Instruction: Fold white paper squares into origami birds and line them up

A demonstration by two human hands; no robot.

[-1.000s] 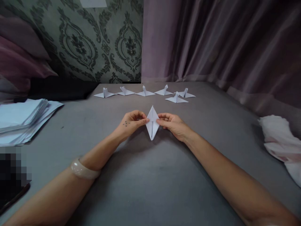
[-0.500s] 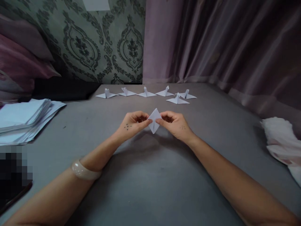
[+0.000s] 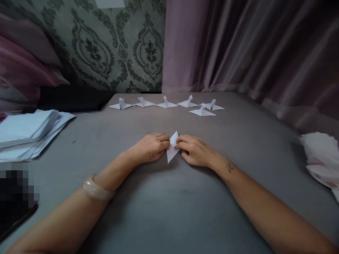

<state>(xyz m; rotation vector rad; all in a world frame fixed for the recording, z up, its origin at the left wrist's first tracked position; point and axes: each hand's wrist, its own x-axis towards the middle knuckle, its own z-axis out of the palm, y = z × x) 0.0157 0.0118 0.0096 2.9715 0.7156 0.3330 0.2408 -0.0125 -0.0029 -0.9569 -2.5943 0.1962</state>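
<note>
A small white folded paper [image 3: 172, 148], diamond-shaped with pointed top and bottom ends, is held between my two hands over the grey surface. My left hand [image 3: 153, 147] pinches its left edge with curled fingers. On the opposite edge, the fingers of my right hand [image 3: 194, 150] are bent and closed on the paper. My thumbs are partly hidden. Beyond the hands stands a row of several white folded paper birds, among them a middle one [image 3: 165, 103] and a nearer one [image 3: 202, 110] on the right.
On the left lies a stack of white paper sheets [image 3: 29, 130], with a dark blurred-out object [image 3: 16, 197] below it. A crumpled white cloth [image 3: 320, 155] rests at the right. Patterned wallpaper [image 3: 119, 46] and a purple curtain [image 3: 185, 46] border the grey surface's far side.
Both hands have lowered slightly and turned backs upward, fingers now over the front of the paper instead of thumbs. The paper has tilted, its lower point now towards the left.
</note>
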